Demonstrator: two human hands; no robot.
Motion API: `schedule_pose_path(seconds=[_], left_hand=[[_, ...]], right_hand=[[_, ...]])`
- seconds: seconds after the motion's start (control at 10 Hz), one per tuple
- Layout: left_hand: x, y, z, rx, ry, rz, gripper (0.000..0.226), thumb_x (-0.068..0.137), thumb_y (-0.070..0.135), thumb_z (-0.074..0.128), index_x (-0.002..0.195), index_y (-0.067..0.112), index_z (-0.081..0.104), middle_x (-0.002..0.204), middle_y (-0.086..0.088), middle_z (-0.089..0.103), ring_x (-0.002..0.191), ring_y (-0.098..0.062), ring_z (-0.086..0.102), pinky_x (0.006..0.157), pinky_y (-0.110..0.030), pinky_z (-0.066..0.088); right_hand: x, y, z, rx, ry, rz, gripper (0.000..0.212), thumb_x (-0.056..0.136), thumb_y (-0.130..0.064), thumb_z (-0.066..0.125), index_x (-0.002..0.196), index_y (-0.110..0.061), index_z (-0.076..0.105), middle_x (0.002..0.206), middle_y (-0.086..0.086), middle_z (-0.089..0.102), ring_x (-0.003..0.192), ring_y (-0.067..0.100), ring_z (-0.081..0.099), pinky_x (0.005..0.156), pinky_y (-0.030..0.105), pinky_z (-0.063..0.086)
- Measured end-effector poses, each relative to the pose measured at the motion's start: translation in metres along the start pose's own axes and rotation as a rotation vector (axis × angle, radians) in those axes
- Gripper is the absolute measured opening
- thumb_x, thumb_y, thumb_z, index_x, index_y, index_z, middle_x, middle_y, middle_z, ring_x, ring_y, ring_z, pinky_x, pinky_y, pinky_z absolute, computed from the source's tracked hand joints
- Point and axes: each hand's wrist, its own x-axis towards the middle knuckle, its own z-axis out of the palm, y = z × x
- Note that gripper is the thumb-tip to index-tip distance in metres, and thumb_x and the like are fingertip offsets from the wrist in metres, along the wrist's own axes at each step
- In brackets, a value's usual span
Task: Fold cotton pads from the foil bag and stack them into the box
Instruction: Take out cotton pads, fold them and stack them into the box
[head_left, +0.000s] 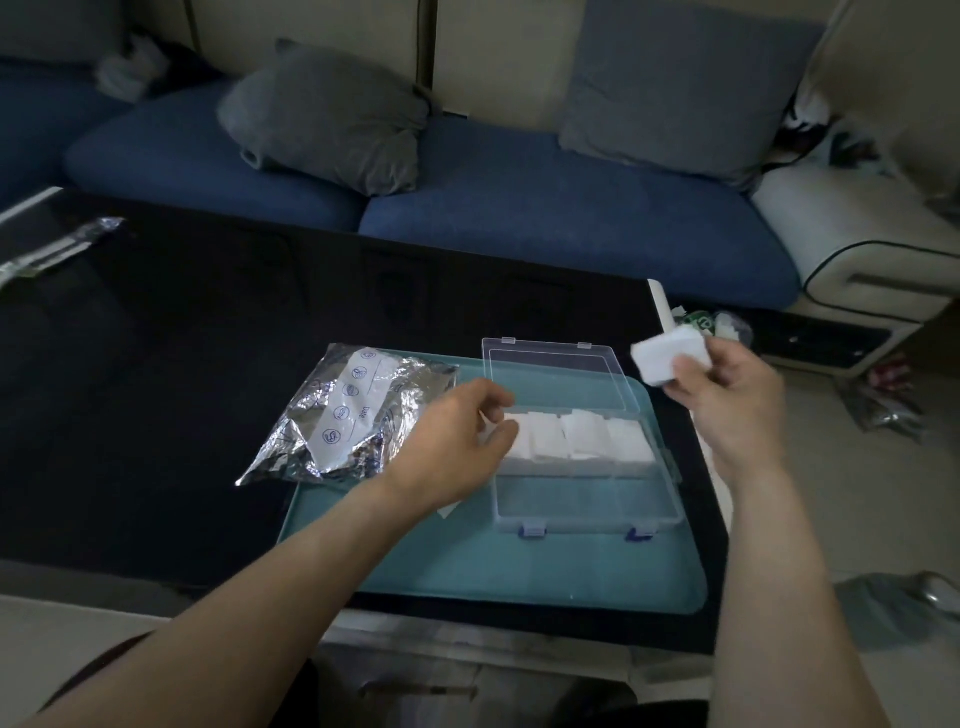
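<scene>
Clear box (587, 499) holds stacked pads (582, 434); right hand (727, 395) pinches folded pad (667, 353), left hand (457, 441) loose.

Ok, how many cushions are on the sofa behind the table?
2. A rumpled grey cushion lies on the left seat; a larger grey cushion leans upright against the backrest on the right. The frame edges may hide more.

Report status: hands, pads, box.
Right hand holds folded cotton pad, raised right of box. Left hand at the stacked pads in the far row. Lid open, nothing blocking.
</scene>
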Motion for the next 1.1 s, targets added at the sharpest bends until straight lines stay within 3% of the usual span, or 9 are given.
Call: schedule_pose_path(seconds=[0.1,0.2,0.3,0.4,0.5,0.7,0.9,1.0,1.1], left_hand=[[-0.001,-0.016,0.007,0.244,-0.071,0.281,0.029,0.095,0.022,0.055,0.121,0.012,0.064,0.120,-0.002,0.061,0.114,-0.020,0.052,0.103,-0.037,0.041],[-0.006,-0.020,0.018,0.445,-0.226,0.333,0.043,0.096,0.026,0.049,0.135,0.010,0.054,0.136,-0.006,0.054,0.130,-0.023,0.041,0.111,-0.044,0.035],[-0.007,-0.018,0.020,0.620,-0.329,0.288,0.045,0.098,0.030,0.047,0.137,0.009,0.049,0.143,-0.006,0.046,0.137,-0.024,0.030,0.116,-0.041,0.026],[-0.006,-0.017,0.019,0.639,-0.346,0.266,0.044,0.097,0.033,0.047,0.135,0.009,0.050,0.144,-0.005,0.045,0.136,-0.023,0.029,0.116,-0.039,0.025],[-0.007,-0.018,0.021,0.631,-0.369,0.240,0.046,0.097,0.035,0.047,0.135,0.009,0.049,0.145,-0.004,0.043,0.137,-0.023,0.028,0.115,-0.039,0.027],[-0.006,-0.016,0.020,0.612,-0.395,0.204,0.048,0.097,0.038,0.049,0.136,0.009,0.048,0.147,-0.004,0.040,0.137,-0.023,0.027,0.114,-0.040,0.027],[-0.007,-0.014,0.019,0.608,-0.419,0.182,0.050,0.098,0.039,0.048,0.138,0.009,0.047,0.149,-0.004,0.038,0.137,-0.024,0.028,0.115,-0.042,0.028],[-0.007,-0.013,0.019,0.611,-0.422,0.179,0.050,0.098,0.039,0.048,0.138,0.009,0.047,0.149,-0.004,0.037,0.137,-0.024,0.028,0.115,-0.042,0.027],[-0.007,-0.012,0.018,0.612,-0.431,0.177,0.051,0.098,0.039,0.048,0.140,0.009,0.045,0.150,-0.004,0.036,0.137,-0.025,0.028,0.115,-0.042,0.027]], right_hand=[[0.012,0.020,-0.011,-0.141,0.022,0.039,0.035,0.097,0.001,0.055,0.116,-0.027,0.066,0.121,0.010,0.066,0.108,0.027,0.066,0.073,0.035,0.059],[0.017,0.035,-0.013,-0.428,-0.119,0.051,0.043,0.096,-0.001,0.051,0.124,-0.028,0.067,0.128,0.008,0.064,0.114,0.032,0.062,0.094,0.053,0.055],[0.015,0.046,-0.002,-0.605,-0.199,0.097,0.039,0.095,-0.005,0.053,0.132,-0.017,0.060,0.122,0.010,0.066,0.108,0.027,0.062,0.100,0.047,0.051],[0.014,0.052,0.008,-0.677,-0.156,0.158,0.036,0.093,-0.006,0.057,0.128,-0.011,0.058,0.113,0.011,0.065,0.105,0.029,0.062,0.096,0.040,0.051],[0.017,0.055,0.013,-0.758,-0.085,0.180,0.034,0.088,-0.002,0.058,0.120,-0.007,0.065,0.119,0.014,0.067,0.108,0.033,0.062,0.089,0.034,0.050],[0.015,0.055,0.017,-0.848,-0.084,0.164,0.030,0.083,-0.002,0.063,0.106,-0.014,0.076,0.108,0.008,0.074,0.100,0.030,0.067,0.089,0.035,0.054],[0.012,0.054,0.016,-0.835,-0.050,0.118,0.038,0.082,-0.002,0.068,0.118,-0.011,0.070,0.113,0.010,0.070,0.103,0.030,0.065,0.092,0.037,0.053],[0.008,0.048,0.015,-0.791,-0.050,-0.014,0.022,0.081,0.003,0.067,0.096,-0.012,0.073,0.095,0.006,0.071,0.082,0.020,0.062,0.082,0.029,0.052],[0.002,0.044,0.015,-0.867,-0.237,-0.020,0.020,0.087,-0.001,0.067,0.101,-0.011,0.076,0.104,0.006,0.074,0.089,0.017,0.064,0.090,0.027,0.051]])
